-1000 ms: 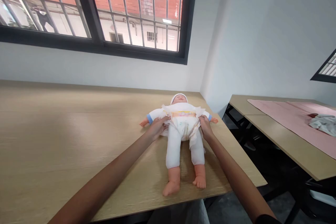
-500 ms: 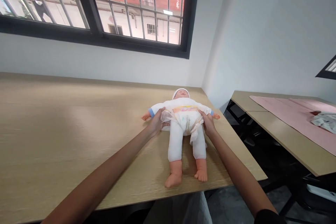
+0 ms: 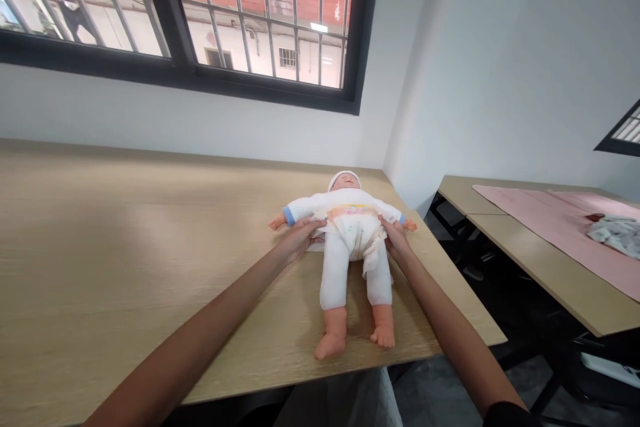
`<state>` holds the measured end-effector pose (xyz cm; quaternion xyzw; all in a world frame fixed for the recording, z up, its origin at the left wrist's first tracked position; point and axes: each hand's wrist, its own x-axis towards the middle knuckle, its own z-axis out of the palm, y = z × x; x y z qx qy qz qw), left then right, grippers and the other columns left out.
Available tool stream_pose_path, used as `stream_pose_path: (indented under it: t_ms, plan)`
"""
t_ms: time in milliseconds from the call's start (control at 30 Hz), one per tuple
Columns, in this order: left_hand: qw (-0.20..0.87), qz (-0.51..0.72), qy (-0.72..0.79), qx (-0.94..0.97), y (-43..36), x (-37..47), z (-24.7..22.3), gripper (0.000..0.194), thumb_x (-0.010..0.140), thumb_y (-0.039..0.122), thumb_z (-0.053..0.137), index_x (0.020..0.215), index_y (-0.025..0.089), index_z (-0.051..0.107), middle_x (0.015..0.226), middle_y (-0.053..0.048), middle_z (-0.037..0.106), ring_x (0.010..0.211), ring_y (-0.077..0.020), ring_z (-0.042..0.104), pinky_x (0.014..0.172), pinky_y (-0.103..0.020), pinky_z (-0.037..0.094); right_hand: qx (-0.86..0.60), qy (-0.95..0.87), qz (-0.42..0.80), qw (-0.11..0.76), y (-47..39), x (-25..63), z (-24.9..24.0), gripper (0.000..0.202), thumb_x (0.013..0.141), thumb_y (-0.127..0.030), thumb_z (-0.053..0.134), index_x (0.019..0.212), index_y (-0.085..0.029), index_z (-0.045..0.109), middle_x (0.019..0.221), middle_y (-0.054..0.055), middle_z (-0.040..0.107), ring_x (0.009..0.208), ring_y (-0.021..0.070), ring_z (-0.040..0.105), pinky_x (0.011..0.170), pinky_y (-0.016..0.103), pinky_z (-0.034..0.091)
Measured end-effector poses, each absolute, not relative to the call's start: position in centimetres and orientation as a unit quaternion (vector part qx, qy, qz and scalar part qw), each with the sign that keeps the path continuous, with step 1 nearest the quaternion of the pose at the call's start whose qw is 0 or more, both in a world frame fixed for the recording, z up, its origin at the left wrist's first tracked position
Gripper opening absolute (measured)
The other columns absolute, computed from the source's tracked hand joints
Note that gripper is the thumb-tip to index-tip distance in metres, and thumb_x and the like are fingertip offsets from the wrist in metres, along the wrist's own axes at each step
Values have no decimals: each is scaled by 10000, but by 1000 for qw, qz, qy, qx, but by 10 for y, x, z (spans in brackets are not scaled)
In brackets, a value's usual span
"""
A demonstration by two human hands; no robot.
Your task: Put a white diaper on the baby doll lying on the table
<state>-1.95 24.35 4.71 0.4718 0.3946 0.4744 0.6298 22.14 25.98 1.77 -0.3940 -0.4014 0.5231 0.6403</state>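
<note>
A baby doll (image 3: 335,273) in a white suit with blue cuffs and a white cap lies on its back, feet toward me. Around its hips is a white diaper (image 3: 356,230) with a coloured band at the waist. My left hand (image 3: 303,239) is closed on the diaper's side edge at the left hip, thumb on top and fingers partly underneath. At the other hip, my right hand (image 3: 395,237) grips the diaper's opposite edge, its fingers partly hidden behind the doll.
The doll rests near the right end of a wooden table (image 3: 150,267), below a barred window (image 3: 265,13). Across a gap on the right stands another table (image 3: 540,260) with a pink mat (image 3: 540,213) and a crumpled pale cloth (image 3: 617,233).
My left hand has shifted slightly inward and down over the diaper's edge, flattening the loose side flap. My right hand stays almost in place at the other hip.
</note>
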Motion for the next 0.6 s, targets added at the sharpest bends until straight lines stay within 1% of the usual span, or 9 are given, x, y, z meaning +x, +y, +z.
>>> stream_pose_path:
  t_ms: [133,300,467,600]
  plan:
    - [651,466,391,453,247,-21,42,262,635,287,755,808,145,618,841,-56,668,768,-173,623,686,-283,526,-393,-387,519,653,266,224,9,536,624,-424,782,1058,-169,598,1203,131,641,1093,296,616,903,360,535]
    - [659,469,389,441,248,-22,39,222,657,261,727,814,151,615,780,-30,648,757,-171,614,698,-294,528,-390,-407,499,658,267,221,6,514,620,-451,779,1025,-177,621,1137,136,673,1080,312,621,920,399,521]
    - [660,471,387,439,249,-23,38,186,664,235,710,804,154,618,758,-12,631,736,-149,596,695,-280,523,-439,-434,455,641,272,225,-3,472,652,-479,727,995,-185,590,1086,107,688,1015,278,641,875,403,527]
    - [654,475,388,442,249,-23,36,192,651,240,715,791,155,617,785,-19,633,732,-146,598,689,-279,526,-497,-452,385,633,279,232,-12,427,632,-429,724,948,-198,552,1050,90,674,1000,251,621,873,394,500]
